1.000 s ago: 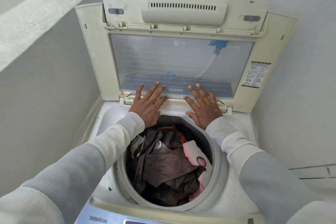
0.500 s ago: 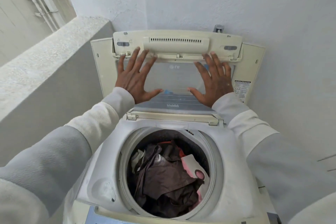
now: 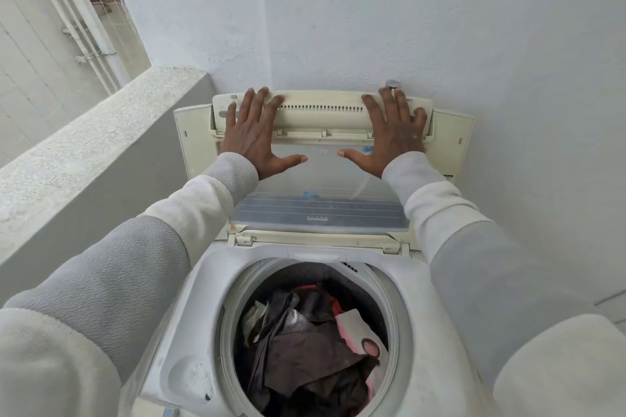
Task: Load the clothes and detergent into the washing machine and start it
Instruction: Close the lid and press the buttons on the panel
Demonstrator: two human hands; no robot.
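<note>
The white top-loading washing machine (image 3: pixel 189 308) stands in front of me with its cream lid (image 3: pixel 321 200) raised upright against the wall. My left hand (image 3: pixel 255 135) and my right hand (image 3: pixel 393 135) lie flat with spread fingers on the upper part of the lid, fingertips at its top edge. The round drum (image 3: pixel 396 308) is uncovered and holds a pile of clothes (image 3: pixel 305 349): dark brown and black cloth, some white, a pink-and-cream piece at the right. No detergent shows.
A white wall (image 3: pixel 440 27) rises right behind the lid. A grey concrete ledge (image 3: pixel 101 132) runs along the left, with white pipes and a netted opening (image 3: pixel 95 0) above it. A metal tap fitting (image 3: pixel 391 83) sticks out over the lid's right corner.
Both hands have slid up the inside of the lid from its hinge edge to its top edge. The view has pulled back and tilted upward, showing more wall.
</note>
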